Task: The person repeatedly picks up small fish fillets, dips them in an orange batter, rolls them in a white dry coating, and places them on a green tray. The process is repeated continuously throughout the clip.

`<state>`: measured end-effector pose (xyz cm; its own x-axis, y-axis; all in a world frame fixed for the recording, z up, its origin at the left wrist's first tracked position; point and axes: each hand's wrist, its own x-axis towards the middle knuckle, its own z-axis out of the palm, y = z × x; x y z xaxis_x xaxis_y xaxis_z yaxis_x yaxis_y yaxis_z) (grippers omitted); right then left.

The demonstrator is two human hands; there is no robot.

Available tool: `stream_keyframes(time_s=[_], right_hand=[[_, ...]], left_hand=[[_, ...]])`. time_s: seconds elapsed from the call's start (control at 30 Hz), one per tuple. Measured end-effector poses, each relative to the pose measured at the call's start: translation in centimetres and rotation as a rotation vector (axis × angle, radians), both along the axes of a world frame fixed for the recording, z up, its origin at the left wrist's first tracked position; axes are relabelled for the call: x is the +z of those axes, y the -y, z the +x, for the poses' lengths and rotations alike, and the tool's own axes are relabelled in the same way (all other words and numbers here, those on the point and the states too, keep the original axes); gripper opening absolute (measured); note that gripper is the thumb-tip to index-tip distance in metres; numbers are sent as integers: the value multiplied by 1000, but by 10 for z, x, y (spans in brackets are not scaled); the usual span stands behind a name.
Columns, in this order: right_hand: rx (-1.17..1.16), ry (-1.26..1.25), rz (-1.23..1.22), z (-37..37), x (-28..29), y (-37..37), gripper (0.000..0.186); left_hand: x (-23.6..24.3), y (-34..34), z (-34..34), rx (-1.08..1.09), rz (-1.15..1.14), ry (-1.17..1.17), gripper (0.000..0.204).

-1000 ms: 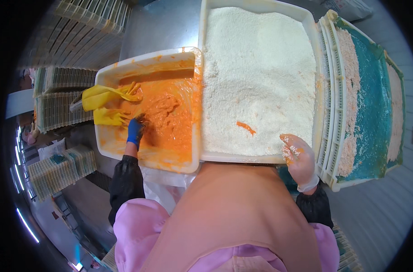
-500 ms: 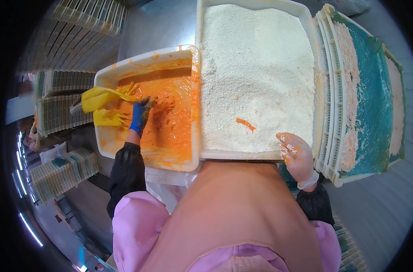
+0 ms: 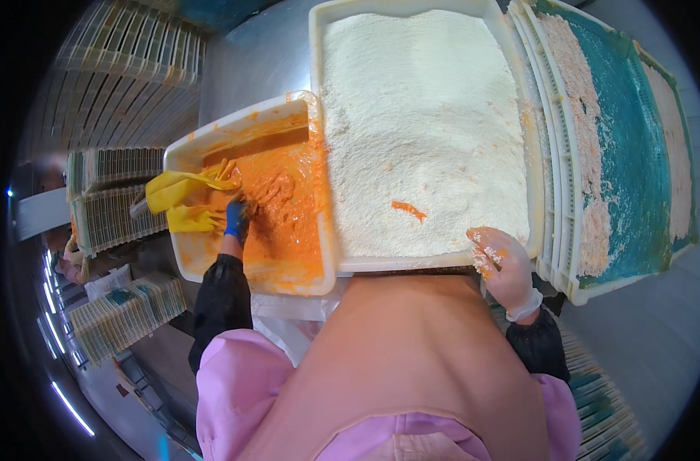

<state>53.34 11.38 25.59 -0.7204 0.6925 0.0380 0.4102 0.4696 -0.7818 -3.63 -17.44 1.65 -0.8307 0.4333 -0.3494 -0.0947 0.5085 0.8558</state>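
My left hand (image 3: 238,217), in a blue glove with dark, coated fingers, is down in the orange batter (image 3: 288,242) inside a white tub (image 3: 330,261). Its fingers look bunched together at the edge of some batter-coated lumps (image 3: 277,192); what they hold is hidden. My right hand (image 3: 507,269), in a whitish see-through glove, hovers at the near right corner of a tray (image 3: 419,263) of pale crumbs (image 3: 419,115). Its fingers are bent but apart, with crumbs and orange batter stuck on, holding nothing visible. An orange-coated strip (image 3: 408,209) lies on the crumbs.
Two yellow rubber gloves (image 3: 182,192) drape over the tub's left side. Stacked racks (image 3: 546,154) stand against the crumb tray's right side, the top one carrying crumbed pieces (image 3: 580,131) on green sheeting (image 3: 622,138). More stacked racks (image 3: 123,303) stand at left.
My left hand has drawn back slightly toward me, and its fingers have bunched up. My right hand has hardly moved. The whole view has shifted and tilted a little.
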Motion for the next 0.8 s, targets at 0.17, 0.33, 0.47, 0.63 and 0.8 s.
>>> stream_keyframes(time_s=[0.17, 0.33, 0.47, 0.63, 0.8], right_hand=[[-17, 12, 2, 1, -6, 2, 24], [89, 8, 4, -10, 1, 3, 24], [105, -9, 36, -7, -1, 3, 24], [93, -43, 27, -7, -6, 3, 24], [98, -44, 21, -9, -4, 4, 24]], left_hand=[[71, -76, 64, -429, -463, -991, 37], [73, -67, 52, -576, -703, -776, 28], [59, -40, 26, -376, -147, -369, 24], [189, -145, 121, -440, 126, 58, 20], [248, -208, 209, -855, 88, 147, 20]])
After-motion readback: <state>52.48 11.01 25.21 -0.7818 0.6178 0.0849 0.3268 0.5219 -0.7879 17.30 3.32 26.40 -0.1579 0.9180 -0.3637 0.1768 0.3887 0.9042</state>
